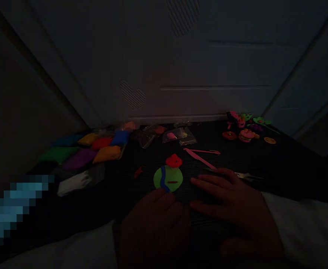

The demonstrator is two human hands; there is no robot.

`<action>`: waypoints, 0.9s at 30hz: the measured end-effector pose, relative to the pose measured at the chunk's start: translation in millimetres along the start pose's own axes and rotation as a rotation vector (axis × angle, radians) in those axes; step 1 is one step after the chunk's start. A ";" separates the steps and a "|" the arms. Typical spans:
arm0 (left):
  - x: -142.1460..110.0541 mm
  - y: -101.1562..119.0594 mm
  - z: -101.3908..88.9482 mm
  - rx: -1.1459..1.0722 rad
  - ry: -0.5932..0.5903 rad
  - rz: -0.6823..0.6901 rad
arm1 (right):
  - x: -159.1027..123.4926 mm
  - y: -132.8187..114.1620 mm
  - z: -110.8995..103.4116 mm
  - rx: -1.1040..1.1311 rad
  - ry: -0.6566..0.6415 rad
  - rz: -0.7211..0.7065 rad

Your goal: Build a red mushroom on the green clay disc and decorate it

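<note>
The scene is very dark. A flat green clay disc [168, 179] with a blue stripe and a small red bar lies on the dark ribbed mat [265, 160], and a red clay piece [174, 161] sits at its top edge. My left hand [152, 224] rests just below the disc, its fingertips at the disc's lower rim, its fingers held together. To the right of the disc my right hand [234, 203] lies flat on the mat with its fingers stretched out to the left. Neither hand visibly holds anything.
Several coloured clay packs [96, 147] lie at the left, with a white pack [74, 182] nearer. Pink plastic modelling tools [200, 157] lie behind my right hand. Finished clay figures [245, 130] stand at the back right. A small red scrap [138, 172] lies left of the disc.
</note>
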State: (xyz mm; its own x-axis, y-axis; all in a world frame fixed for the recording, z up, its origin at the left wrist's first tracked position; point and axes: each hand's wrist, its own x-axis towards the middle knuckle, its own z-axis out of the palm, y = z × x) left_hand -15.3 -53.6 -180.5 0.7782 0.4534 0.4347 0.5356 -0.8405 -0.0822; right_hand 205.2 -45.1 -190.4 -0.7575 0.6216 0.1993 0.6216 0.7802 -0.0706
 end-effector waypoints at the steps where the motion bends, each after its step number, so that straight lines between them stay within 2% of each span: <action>1: 0.0 0.2 0.3 0.000 -0.001 -0.001 | 0.1 0.2 -0.2 -0.002 0.003 0.014; 4: -0.3 0.3 0.9 0.008 0.009 -0.009 | 0.6 1.6 -0.8 -0.011 0.009 0.048; 8: -0.2 -1.0 0.9 0.003 -0.006 0.002 | 0.3 2.0 -0.9 0.020 0.006 0.005; 12: -0.2 -1.7 0.1 -0.006 -0.013 0.019 | 0.2 1.9 -0.9 0.007 0.005 0.056; 16: -0.3 -1.1 -0.1 -0.010 -0.020 0.017 | 1.0 1.9 -1.1 0.035 0.014 0.009; 20: -0.2 -1.0 -0.4 0.002 -0.031 0.005 | 0.8 1.3 -0.2 0.001 0.028 0.076; 24: -0.5 -0.9 -1.2 0.001 -0.035 0.026 | -0.5 -0.1 0.0 0.031 0.015 0.019; 27: -0.7 -0.2 -0.8 0.011 -0.023 0.019 | 0.0 -0.4 0.3 0.007 0.005 0.079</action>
State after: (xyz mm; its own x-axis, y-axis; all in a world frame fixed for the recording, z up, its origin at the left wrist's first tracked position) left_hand -16.2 -54.0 -180.0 0.7957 0.4439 0.4120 0.5238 -0.8459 -0.1003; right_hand 204.9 -45.4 -190.7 -0.7049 0.6813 0.1975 0.6782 0.7289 -0.0935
